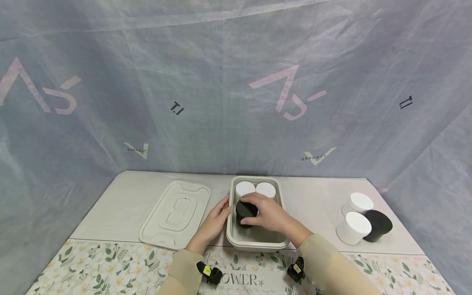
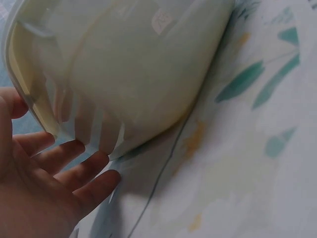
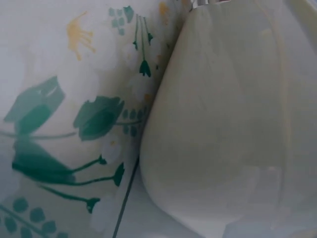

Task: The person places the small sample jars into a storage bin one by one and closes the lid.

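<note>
- While both your hands work at the middle, a big grey-blue sheet (image 1: 206,82) hangs behind and along the sides.
- Below it, your pale table (image 1: 313,205) spreads wide, a flowery cloth (image 1: 110,262) along your edge.
- Centre stage, the box (image 1: 254,247) sits right in front of you, top uncovered.
- Just to its left, the lid (image 1: 177,215) lies flat.
- Your right hand (image 1: 271,213) reaches in, thumb and fingers curved round a black jar!
- Your left hand (image 1: 213,223) has its fingers fanned out, touching the box's left wall.
- That black jar (image 1: 246,209) is inside, on the left, nearer you than two white jars (image 1: 245,188) side by side at the far end; whether it touches the bottom, you can't tell.
- Away right, a second black jar (image 1: 379,225) stands close by two more white jars (image 1: 353,229).
</note>
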The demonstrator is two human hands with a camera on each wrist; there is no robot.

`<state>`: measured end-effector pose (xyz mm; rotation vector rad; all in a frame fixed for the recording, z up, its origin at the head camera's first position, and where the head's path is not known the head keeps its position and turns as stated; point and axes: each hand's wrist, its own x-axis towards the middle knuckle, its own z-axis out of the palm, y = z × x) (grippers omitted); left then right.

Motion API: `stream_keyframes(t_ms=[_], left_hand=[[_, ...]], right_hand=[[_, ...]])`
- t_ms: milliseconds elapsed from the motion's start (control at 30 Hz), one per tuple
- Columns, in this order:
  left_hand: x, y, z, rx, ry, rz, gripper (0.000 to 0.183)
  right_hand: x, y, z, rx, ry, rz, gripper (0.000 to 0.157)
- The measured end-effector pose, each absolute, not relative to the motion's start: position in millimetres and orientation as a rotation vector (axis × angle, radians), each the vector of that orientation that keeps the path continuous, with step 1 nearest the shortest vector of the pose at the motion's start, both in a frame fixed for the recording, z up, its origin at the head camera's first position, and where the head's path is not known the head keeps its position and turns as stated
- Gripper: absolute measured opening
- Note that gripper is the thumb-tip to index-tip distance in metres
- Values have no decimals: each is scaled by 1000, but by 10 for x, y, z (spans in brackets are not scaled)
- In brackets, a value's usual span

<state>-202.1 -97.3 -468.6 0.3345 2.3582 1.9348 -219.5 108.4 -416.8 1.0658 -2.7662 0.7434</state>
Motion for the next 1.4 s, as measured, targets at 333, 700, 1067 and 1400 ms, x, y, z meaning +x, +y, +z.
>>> stream_keyframes(t_ms=[333,700,1067,1400], left_hand=[[-2038,-970,-4710,340,2373,1935,54],[-2063,-969,-4735,338,2397,1925,54],[-2059,-973,-4744,332,2390,1927,54],[-1855,-939,-4392,347,2400,1915,50]], right_hand=[[-2197,1077,-4182,1088,-2736,589,60],[-2139,1207,-4127,997,-2731,603,54],[-2087,1508,-4183,900,-2566,751,48],[-1993,1791,-4199,765,-2486,823,43]])
